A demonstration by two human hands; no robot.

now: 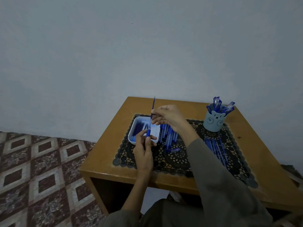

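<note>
My left hand (144, 148) grips a blue pen barrel (148, 132) upright above the white tray (131, 137). Just above it, my right hand (168, 116) pinches a thin blue refill (153, 106) that stands nearly vertical, its lower end at or in the top of the barrel. The tray holds several dark blue refills (138, 127). A heap of blue pens (168, 135) lies right of the tray, partly hidden behind my right hand and wrist. One small blue pen part (174, 150) lies alone on the black lace mat (178, 159).
A small wooden table (105, 153) stands against a pale wall. A light blue bear-face cup (214, 121) full of capped blue pens stands at the back right. More blue pens (216, 147) lie in a row on the mat's right. Patterned floor tiles spread to the left.
</note>
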